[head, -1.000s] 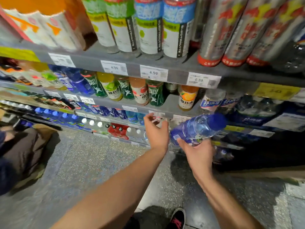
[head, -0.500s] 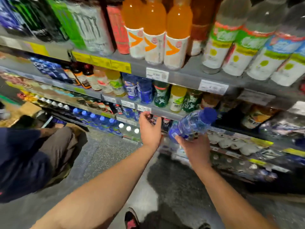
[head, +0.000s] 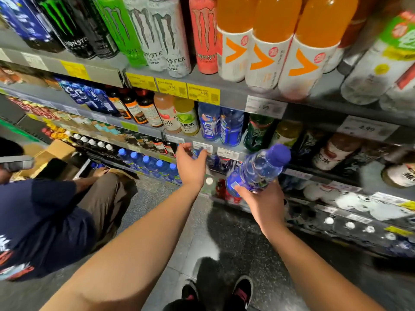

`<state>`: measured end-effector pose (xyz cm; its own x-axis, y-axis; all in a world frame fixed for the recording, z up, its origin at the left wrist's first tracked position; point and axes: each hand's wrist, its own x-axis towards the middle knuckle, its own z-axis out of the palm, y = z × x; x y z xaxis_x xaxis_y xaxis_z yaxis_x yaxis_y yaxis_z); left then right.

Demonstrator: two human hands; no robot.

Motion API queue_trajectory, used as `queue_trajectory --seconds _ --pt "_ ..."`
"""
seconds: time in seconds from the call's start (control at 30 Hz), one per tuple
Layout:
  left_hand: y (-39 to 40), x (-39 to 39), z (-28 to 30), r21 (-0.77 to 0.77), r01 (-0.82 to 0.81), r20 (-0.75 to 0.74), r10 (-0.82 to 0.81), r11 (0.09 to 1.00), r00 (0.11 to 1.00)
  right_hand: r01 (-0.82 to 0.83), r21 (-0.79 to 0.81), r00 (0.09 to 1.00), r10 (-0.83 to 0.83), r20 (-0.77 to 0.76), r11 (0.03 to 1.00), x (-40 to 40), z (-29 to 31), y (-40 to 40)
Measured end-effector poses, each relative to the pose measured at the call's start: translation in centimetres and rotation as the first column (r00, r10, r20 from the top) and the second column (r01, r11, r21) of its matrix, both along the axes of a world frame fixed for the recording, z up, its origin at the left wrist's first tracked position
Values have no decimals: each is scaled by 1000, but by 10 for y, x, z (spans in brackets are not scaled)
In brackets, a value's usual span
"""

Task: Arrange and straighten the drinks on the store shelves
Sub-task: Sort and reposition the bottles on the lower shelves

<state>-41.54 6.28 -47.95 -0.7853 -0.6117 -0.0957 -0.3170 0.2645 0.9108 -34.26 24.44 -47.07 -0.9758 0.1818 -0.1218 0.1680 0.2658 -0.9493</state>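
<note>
Both hands reach toward the shelves from the bottom of the head view. At about three o'clock from centre, the right hand [head: 261, 198] grips the base of a blue bottle [head: 258, 170], fingers curled under its lower end; the bottle tilts with its purple-blue cap pointing toward one o'clock, held in the air just in front of a shelf edge [head: 226, 153] that carries white price tags. At nine o'clock from the bottle, the left hand [head: 190, 164] holds nothing, its fingers loosely spread and slightly bent, fingertips near the price tags on that same edge; whether they touch cannot be told. Directly at twelve o'clock above the hands, two blue-labelled bottles [head: 221, 124] stand upright side by side on the shelf. On the top shelf, at eleven o'clock, stand energy drink cans [head: 157, 37], with orange bottles [head: 269, 41] at their three o'clock. At nine o'clock a second person in a dark shirt [head: 40, 221] crouches on the floor by a cardboard box [head: 56, 151]
</note>
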Motion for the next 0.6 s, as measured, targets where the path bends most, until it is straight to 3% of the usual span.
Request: queue_trajectory --seconds 0.23,0.43,0.57,0.6 --pt "-51 -70 -19 -24 107 -14 -107 994 994 -2 31 999 0 37 1000 -5 -19 -16" --pt "-68 -119 -38 -11 114 -68 -115 993 991 127 62 987 -132 96 990 -5 -37 -35" --pt "-69 -122 -41 -225 110 -91 -133 968 987 148 -56 967 -133 217 987 -9 -49 -63" --pt "-68 -121 -39 -203 108 -135 -137 973 981 166 -93 963 -141 228 982 -10 -51 -70"
